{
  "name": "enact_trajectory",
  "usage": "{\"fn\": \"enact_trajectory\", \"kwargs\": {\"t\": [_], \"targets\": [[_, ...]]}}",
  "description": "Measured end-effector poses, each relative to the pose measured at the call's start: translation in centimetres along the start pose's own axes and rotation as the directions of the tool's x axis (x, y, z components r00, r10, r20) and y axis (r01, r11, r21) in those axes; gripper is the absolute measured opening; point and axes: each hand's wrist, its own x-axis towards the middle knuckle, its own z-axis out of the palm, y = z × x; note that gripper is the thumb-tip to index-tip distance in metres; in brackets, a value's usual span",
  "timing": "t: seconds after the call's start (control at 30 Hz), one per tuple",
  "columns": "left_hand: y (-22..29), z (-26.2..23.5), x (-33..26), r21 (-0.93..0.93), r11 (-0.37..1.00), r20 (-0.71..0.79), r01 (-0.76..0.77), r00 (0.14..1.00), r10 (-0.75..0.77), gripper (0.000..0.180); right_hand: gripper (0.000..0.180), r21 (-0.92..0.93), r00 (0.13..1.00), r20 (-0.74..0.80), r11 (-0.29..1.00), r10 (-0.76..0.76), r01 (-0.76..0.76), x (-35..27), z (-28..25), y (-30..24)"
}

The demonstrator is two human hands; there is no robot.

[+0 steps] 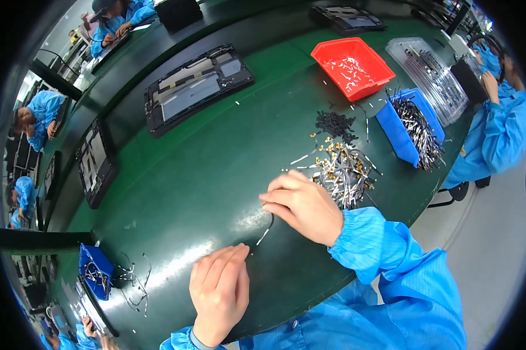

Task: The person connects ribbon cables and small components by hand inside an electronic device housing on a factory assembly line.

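Observation:
My right hand point(303, 207) is over the middle of the green table, thumb and fingers pinched on a short black cable point(271, 220). The cable hangs down from the fingertips and ends in a white tip. Nearer the table's front edge is my left hand point(221, 286), its fingers bent and pressed together. A tiny piece point(252, 254) shows just beyond its fingertips; whether the hand grips it is unclear. Just past my right hand lies a pile of short cables point(347, 181) with gold and white ends. A heap of small black parts point(334, 126) adjoins it.
A red bin point(385, 71) of small white pieces and a blue bin point(417, 156) of cables stand at right, beside clear plastic trays point(400, 49). Opened device casings point(198, 87) lie farther back. Another blue bin point(104, 265) and loose cables point(135, 286) are at left. Co-workers sit around.

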Motion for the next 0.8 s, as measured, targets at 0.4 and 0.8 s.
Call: {"fn": "enact_trajectory", "kwargs": {"t": [0.4,0.8], "targets": [[0.7,5.2,1.5,0.022,0.987,0.150,-0.157,0.977,0.152,0.041,0.010,-0.455,0.970,-0.211,0.867,0.116,-0.203,1.9,-10.1,11.4],[-1.3,3.5,-0.5,0.238,0.967,0.165,-0.088,0.985,0.049,0.027,0.018,-0.274,0.989,0.085,0.952,-0.118,0.138,1.2,-1.6,2.5]]}}
